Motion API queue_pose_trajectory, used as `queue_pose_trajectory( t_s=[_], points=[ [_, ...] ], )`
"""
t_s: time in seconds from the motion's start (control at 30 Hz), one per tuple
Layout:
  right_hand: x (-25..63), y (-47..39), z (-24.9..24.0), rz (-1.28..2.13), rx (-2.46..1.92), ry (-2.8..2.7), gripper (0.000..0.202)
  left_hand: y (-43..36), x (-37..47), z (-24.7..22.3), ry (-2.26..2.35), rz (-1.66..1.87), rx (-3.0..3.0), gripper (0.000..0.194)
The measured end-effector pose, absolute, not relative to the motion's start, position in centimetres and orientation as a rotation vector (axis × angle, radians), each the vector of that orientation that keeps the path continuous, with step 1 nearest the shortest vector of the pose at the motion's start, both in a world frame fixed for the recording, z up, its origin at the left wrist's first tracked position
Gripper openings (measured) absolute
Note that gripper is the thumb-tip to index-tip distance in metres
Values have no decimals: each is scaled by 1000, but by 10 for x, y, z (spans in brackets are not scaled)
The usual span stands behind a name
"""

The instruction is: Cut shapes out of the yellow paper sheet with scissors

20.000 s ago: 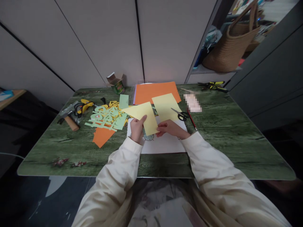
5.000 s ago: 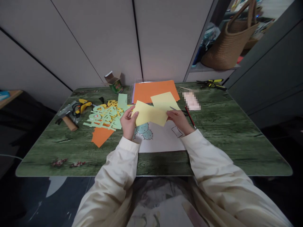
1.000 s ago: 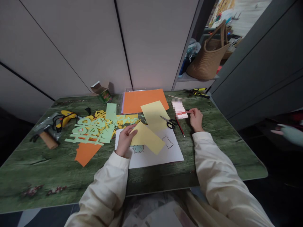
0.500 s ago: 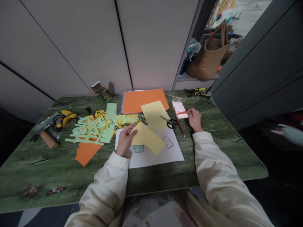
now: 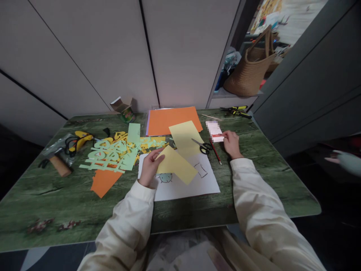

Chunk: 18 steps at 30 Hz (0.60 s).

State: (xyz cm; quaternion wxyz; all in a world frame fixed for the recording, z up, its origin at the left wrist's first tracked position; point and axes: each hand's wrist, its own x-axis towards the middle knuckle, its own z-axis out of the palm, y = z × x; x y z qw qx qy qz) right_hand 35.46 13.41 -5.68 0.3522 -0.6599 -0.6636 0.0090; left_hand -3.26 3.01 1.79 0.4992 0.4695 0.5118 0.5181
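Observation:
My left hand (image 5: pixel 149 167) pinches the left edge of a yellow paper strip (image 5: pixel 179 165), which lies over a white sheet (image 5: pixel 175 192) with drawings on it. My right hand (image 5: pixel 231 144) is at the lower right of a pink and white card (image 5: pixel 214 131), fingers closed at a small red item (image 5: pixel 217 136) on it. Black-handled scissors (image 5: pixel 205 147) rest partly on a larger yellow sheet (image 5: pixel 186 137). A dark red pencil (image 5: pixel 216 153) lies between the scissors and my right hand.
Green paper cutouts (image 5: pixel 109 150), an orange scrap (image 5: pixel 105 182) and a hammer (image 5: pixel 60 165) are on the left. Behind stand an open box (image 5: pixel 121 105) and orange sheets (image 5: pixel 175 120). Yellow-black pliers (image 5: pixel 237 111) lie back right, near a woven bag (image 5: pixel 248 73).
The view has shifted slightly. Both hands keep nearly the same places, the left on the yellow strip and the right at the card.

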Motion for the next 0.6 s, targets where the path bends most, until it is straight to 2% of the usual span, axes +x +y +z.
queue_pose_trajectory(
  t_s=[0.2, 0.33, 0.43, 0.6],
  points=[
    [352, 130, -50, 5, -1718, -1660, 23, 30, -32, 18, 1255, 1249, 1140, 35],
    [331, 121, -28, 50, -1602, -1537, 18, 28, -28, 22, 1281, 1238, 1151, 37],
    [291, 102, -5, 441, -1392, -1538, 17, 26, -24, 24, 1286, 1206, 1179, 38],
    [211, 60, 11, 1363, -1088, -1740, 33, 24, -20, 25, 1328, 1178, 1333, 35]
  ],
)
